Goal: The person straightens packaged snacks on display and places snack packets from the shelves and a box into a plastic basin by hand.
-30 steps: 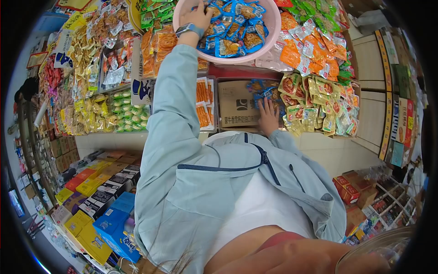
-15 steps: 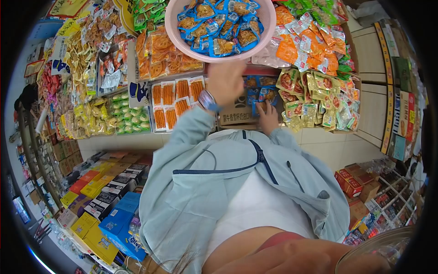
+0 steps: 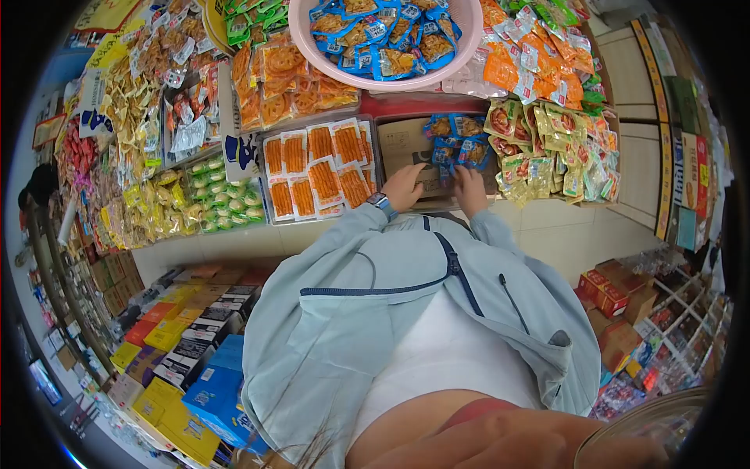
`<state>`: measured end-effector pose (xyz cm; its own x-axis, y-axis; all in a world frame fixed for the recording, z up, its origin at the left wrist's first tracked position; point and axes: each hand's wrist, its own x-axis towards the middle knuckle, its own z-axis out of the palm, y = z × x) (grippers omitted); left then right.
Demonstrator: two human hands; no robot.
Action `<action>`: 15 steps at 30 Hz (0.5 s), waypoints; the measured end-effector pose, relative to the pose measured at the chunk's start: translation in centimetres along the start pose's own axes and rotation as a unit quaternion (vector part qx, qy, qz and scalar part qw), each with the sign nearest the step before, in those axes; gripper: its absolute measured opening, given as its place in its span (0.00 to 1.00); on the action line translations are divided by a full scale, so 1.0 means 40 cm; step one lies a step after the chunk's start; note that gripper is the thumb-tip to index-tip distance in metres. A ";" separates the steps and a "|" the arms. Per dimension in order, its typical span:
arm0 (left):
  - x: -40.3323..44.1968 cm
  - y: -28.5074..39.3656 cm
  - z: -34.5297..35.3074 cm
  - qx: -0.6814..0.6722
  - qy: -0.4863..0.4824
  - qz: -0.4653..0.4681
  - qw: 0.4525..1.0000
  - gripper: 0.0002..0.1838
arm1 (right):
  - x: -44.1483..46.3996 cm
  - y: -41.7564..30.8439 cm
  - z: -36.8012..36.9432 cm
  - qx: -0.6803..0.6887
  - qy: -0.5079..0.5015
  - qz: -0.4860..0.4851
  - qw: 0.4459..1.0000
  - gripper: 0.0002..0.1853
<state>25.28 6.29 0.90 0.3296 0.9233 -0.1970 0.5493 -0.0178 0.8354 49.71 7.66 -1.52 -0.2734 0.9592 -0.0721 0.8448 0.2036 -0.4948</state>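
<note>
My left hand (image 3: 402, 188), with a watch on the wrist, rests low over the cardboard bottom (image 3: 400, 142) of a box section. Its fingers are apart and hold nothing. To its right, my right hand (image 3: 471, 192) has its fingertips on a small blue snack packet (image 3: 447, 173) at the near edge of a group of like packets (image 3: 457, 139). These blue packets lie in rows at the right side of the section. A pink basin (image 3: 386, 84) heaped with similar blue packets stands beyond, at the top of the view.
Left of the section are packs of orange-brown snack sticks (image 3: 320, 168); right of it, gold packets (image 3: 539, 148). Orange packets (image 3: 539, 59) lie farther back. Stacked cartons (image 3: 223, 383) stand on the floor at lower left, and a shelf (image 3: 664, 133) runs along the right.
My left hand has come back from near the basin, down to the cardboard beside my right hand. My right hand stays by the blue packets. The view has shifted slightly.
</note>
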 end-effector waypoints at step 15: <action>-0.013 0.041 -0.172 -0.359 0.003 -0.073 0.931 0.15 | -0.075 -0.161 0.032 0.210 0.022 0.026 0.977 0.38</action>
<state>20.73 8.41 5.92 0.2856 0.8985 -0.3333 -0.0670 0.3656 0.9284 44.49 3.23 0.75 -0.2079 0.9754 -0.0732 0.5914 0.0657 -0.8037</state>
